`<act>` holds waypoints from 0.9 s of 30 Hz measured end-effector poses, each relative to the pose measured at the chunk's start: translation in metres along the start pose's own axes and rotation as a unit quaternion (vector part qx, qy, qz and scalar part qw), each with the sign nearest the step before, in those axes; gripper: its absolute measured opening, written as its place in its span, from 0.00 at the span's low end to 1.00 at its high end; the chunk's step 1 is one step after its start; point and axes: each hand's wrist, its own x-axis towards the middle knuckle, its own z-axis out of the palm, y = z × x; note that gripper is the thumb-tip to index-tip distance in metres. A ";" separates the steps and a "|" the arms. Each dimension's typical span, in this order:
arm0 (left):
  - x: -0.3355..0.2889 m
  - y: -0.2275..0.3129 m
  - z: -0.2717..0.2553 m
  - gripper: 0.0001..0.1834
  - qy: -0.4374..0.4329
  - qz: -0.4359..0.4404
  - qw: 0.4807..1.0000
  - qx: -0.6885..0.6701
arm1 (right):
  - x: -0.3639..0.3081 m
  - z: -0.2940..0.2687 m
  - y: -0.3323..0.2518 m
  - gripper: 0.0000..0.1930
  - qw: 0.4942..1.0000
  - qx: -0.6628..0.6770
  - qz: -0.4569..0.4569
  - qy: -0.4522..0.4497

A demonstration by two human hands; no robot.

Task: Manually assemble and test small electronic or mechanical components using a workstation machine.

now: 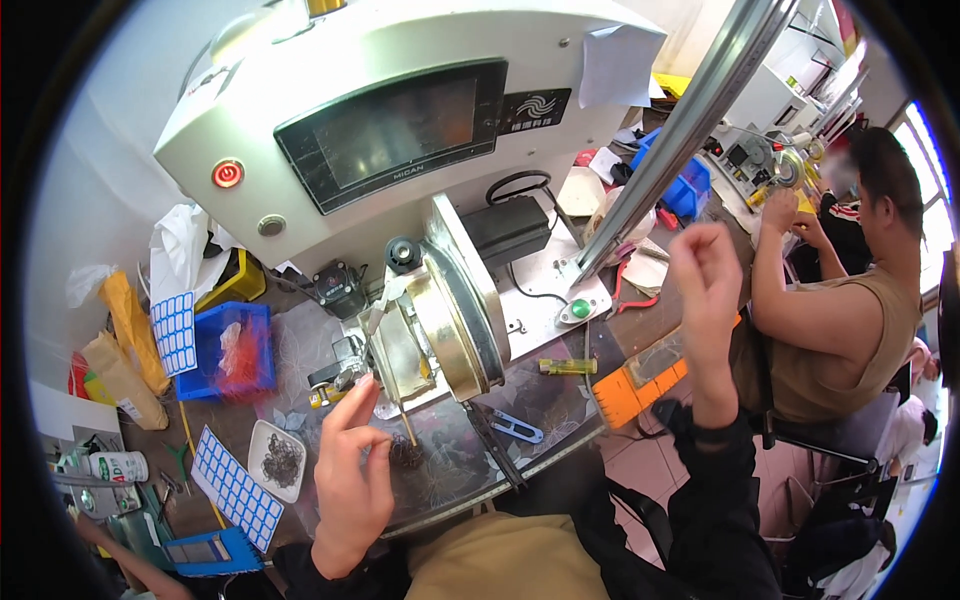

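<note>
My left hand [348, 480] is in front of the machine's metal drum [450, 325], its fingers bent together and the foremost tip beside the small clamp fixture [345, 365]. Anything held there is too small to make out. A thin brown rod [409, 424] sticks down from the drum, just right of those fingers. My right hand [706, 285] is raised well off to the right, past the slanted metal post [680, 130]. Its fingers are curled in a pinch, and what they hold, if anything, cannot be seen. The pale machine [400, 40] carries a dark screen [395, 135].
At left are a blue bin [267, 335] with reddish wire, a white dish [262, 437] of dark wire rings and blue-and-white label sheets [237, 488]. A utility knife [515, 427], orange board [640, 380] and red pliers [632, 290] lie rightward. A co-worker [835, 270] sits at right.
</note>
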 end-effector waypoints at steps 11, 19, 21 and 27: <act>0.000 0.001 0.000 0.06 -0.009 0.029 0.999 0.021 | 0.059 0.000 0.084 0.16 0.900 -0.410 -0.075 0.124; -0.002 0.001 -0.004 0.05 -0.026 0.011 0.999 0.023 | 0.031 -0.006 0.019 0.15 0.971 -0.094 -0.086 0.203; -0.002 -0.001 -0.005 0.05 -0.030 0.006 0.999 0.027 | 0.017 -0.008 0.003 0.15 0.977 -0.061 -0.100 0.181; 0.000 -0.005 -0.004 0.09 -0.005 0.034 0.999 0.041 | -0.037 0.003 -0.051 0.17 0.988 0.123 -0.045 -0.080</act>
